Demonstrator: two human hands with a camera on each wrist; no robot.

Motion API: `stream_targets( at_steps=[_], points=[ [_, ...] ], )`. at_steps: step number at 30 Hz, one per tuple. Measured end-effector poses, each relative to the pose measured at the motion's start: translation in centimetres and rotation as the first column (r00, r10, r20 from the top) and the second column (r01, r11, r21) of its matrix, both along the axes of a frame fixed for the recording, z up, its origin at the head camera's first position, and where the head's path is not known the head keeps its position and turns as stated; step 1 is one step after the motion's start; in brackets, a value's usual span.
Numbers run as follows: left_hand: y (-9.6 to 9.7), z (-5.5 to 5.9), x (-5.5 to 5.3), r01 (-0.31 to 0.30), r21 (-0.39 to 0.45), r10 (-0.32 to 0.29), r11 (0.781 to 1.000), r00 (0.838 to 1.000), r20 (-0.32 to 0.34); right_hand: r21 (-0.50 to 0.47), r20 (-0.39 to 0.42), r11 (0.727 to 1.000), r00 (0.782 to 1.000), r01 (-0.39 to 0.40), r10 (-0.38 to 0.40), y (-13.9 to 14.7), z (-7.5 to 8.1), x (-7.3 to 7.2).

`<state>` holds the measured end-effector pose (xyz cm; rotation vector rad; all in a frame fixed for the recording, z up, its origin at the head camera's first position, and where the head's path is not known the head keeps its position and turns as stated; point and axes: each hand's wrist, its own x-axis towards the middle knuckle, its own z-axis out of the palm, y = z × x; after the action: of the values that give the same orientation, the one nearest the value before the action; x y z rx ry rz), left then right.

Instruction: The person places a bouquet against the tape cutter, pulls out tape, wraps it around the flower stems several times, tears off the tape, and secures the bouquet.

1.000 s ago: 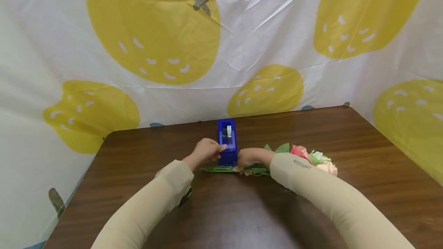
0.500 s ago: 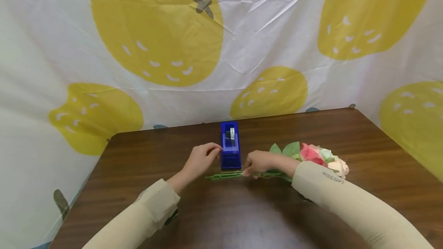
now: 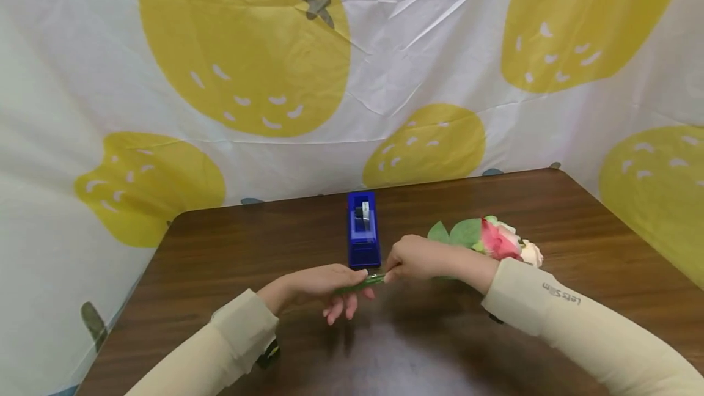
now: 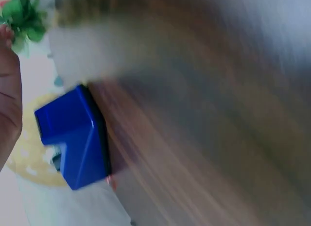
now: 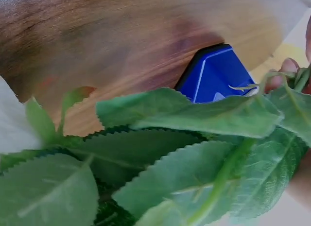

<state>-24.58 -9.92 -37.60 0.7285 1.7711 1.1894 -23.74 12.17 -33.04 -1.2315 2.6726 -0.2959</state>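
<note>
My right hand [image 3: 415, 256] pinches the green stems [image 3: 360, 286] of an artificial flower bunch in front of the tape dispenser. The pink, cream and pale green flower heads [image 3: 500, 240] point right, beyond my right wrist. At the cut ends, my left hand [image 3: 324, 283] has its thumb over the stems and its fingers below them. A small shiny strip that looks like clear tape [image 3: 375, 275] shows on the stems between the two hands. Large green leaves [image 5: 189, 114] fill much of the right wrist view and partly hide the right hand.
The blue tape dispenser [image 3: 363, 231] stands just behind the hands, a roll [image 3: 365, 211] in it. The brown wooden table [image 3: 247, 231] meets a white cloth [image 3: 286, 167] with a yellow fruit print at its back edge.
My left hand has left the front of the dispenser and come down to the stems, its thumb now over them. The right hand keeps its pinch, and the stems have tilted slightly.
</note>
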Motion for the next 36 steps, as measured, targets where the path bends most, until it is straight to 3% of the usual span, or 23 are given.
stream_targets(
  at_steps=[2, 6, 8, 14, 20, 24, 26, 28, 31, 35, 36],
  points=[
    [0.3, -0.2, 0.4, -0.006, 0.034, 0.006, 0.999, 1.000, 0.001, -0.012, -0.021, 1.000, 1.000, -0.006, 0.006, 0.0, -0.1, 0.1],
    [0.5, -0.5, 0.8, -0.017, 0.070, 0.021, 0.997, 0.998, -0.058, -0.093, -0.006, 0.996, 1.000, 0.013, -0.014, 0.3, -0.1, 0.2],
    [0.4, -0.6, 0.8, -0.021, 0.074, 0.027, 0.997, 0.997, -0.077, -0.147, 0.016, 0.989, 0.999, 0.034, -0.032, 0.3, -0.1, 0.2],
    [0.3, -0.4, 0.8, -0.031, 0.058, 0.036, 0.998, 0.994, -0.101, -0.269, -0.028, 0.963, 0.999, 0.035, -0.045, 0.2, -0.3, 0.2],
    [0.3, 0.1, 1.2, -0.032, 0.020, 0.035, 0.999, 0.986, -0.163, -0.284, -0.017, 0.956, 0.997, 0.070, -0.078, -0.1, 0.0, 0.2],
    [0.6, 0.5, 1.6, -0.037, 0.008, 0.038, 0.999, 0.963, -0.268, -0.273, -0.002, 0.957, 0.995, 0.095, -0.099, -0.3, 0.1, 0.2],
    [0.7, 0.7, 1.8, -0.049, -0.029, 0.035, 0.998, 0.930, -0.367, -0.264, 0.005, 0.959, 0.994, 0.105, -0.108, -0.4, 0.2, 0.2],
    [1.0, 1.0, 2.2, -0.068, -0.074, 0.026, 0.995, 0.885, -0.464, -0.254, 0.005, 0.961, 0.994, 0.106, -0.109, -0.5, 0.2, 0.2],
    [1.4, 1.2, 2.8, -0.104, -0.154, -0.017, 0.983, 0.776, -0.630, -0.236, 0.005, 0.966, 0.995, 0.102, -0.103, -0.5, 0.2, 0.2],
    [2.3, 1.2, 3.9, -0.206, -0.219, -0.047, 0.954, 0.616, -0.787, -0.216, 0.025, 0.971, 0.994, 0.106, -0.103, -0.5, 0.3, 0.4],
    [2.5, 1.2, 4.3, -0.239, -0.224, -0.044, 0.945, 0.584, -0.811, -0.210, 0.029, 0.972, 0.994, 0.105, -0.101, -0.5, 0.3, 0.4]
  ],
)
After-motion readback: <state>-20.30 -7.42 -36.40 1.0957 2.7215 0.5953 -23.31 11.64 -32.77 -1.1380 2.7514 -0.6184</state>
